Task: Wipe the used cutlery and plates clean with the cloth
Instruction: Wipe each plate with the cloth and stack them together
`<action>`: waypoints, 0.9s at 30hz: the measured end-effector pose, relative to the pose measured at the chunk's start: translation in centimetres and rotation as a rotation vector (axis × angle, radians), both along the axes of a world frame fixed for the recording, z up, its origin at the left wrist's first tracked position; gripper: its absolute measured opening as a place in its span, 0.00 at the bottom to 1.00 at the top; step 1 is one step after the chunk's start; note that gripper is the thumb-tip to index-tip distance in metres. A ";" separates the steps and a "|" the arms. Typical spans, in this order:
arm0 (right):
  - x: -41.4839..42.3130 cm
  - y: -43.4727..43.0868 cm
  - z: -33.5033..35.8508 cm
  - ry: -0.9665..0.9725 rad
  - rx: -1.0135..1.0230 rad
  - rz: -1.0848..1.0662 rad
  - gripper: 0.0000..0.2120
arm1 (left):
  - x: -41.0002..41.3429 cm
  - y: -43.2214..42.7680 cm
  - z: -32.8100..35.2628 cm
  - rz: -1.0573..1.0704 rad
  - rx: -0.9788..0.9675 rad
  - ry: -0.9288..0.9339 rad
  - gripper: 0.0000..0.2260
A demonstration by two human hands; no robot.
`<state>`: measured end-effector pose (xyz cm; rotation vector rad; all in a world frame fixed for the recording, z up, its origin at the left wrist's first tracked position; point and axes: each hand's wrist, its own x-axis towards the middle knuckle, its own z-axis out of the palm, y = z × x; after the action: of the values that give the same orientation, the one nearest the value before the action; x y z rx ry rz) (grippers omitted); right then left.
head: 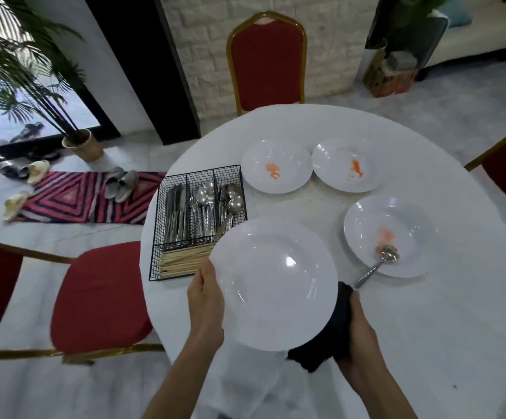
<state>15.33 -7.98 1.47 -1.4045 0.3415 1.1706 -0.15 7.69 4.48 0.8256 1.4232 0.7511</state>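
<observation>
Over the near edge of the table (427, 343), the left hand (205, 300) grips a clean-looking plate (276, 285), the right hand (359, 337) clutches the cloth (327, 337) at its rim; far-left plate (276, 182), far-right plate (330, 164), right-edge plate (363, 225) and spoon (375, 267) look unwiped

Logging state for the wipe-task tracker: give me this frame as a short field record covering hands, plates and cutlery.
left hand: grips held plate by its left rim
right hand: holds black cloth at that plate's lower right edge
held plate: lifted above table, no stain visible
stained, on table: far-left plate, far-right plate, near-right plate, orange smear in each
spoon: bowl in near-right plate, handle over its rim
wire caddy: holds knives, spoons, chopsticks
</observation>
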 end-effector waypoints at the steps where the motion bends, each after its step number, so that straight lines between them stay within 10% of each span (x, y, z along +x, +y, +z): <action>1: -0.1 0.6 0.2 0.017 -0.030 0.025 0.30 | -0.4 0.6 -0.3 0.003 -0.013 0.020 0.17; 5: -0.8 2.6 1.1 0.143 -0.131 0.163 0.30 | -1.5 2.6 -2.2 -0.046 -0.082 0.040 0.17; 11: -2.1 1.7 -2.8 -0.171 -0.340 0.233 0.13 | -2.2 4.2 -4.9 -0.305 -0.171 0.136 0.13; 27: -3.6 -1.7 -6.1 -0.255 -0.516 0.481 0.12 | -4.9 5.6 -8.6 -0.775 -0.279 0.340 0.13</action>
<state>11.77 -9.71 -4.62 -2.1499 0.1257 1.3182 -5.02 13.30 -4.16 1.2057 1.3059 -0.1824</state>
